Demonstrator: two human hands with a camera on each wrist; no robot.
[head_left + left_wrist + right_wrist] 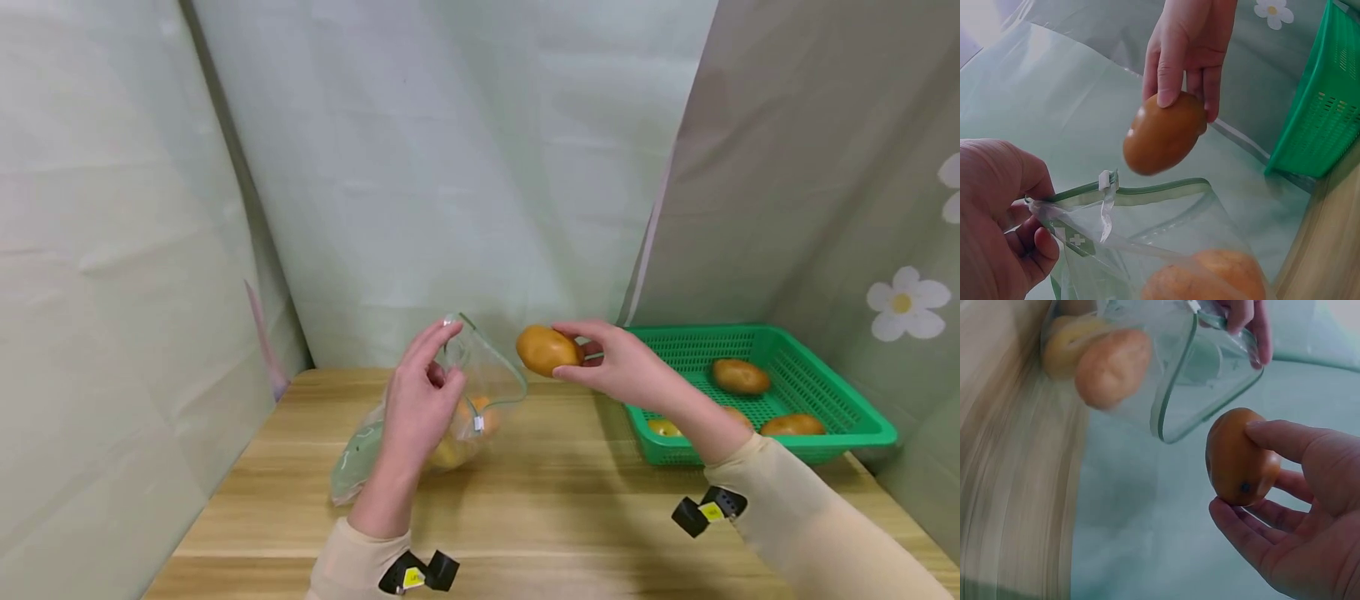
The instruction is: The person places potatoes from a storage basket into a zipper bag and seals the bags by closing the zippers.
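My right hand (626, 367) grips an orange-brown fruit (548, 349) between thumb and fingertips, held in the air just beside the mouth of the clear zip bag (420, 433). My left hand (420, 400) pinches the bag's upper rim near the white slider (1106, 180) and lifts it, so the green-edged opening gapes toward the fruit. I judge the risk to be in that one-sided hold: only one lip is pinned, the other hangs slack, and the fruit could catch the loose edge, fold the mouth shut and roll off onto the wooden table (540, 517). A fingertip grip on a smooth round skin could also slip. The bag already holds two or so like fruits low in its belly, resting on the table. The green basket (862, 417), well apart to my right, holds at least three more.
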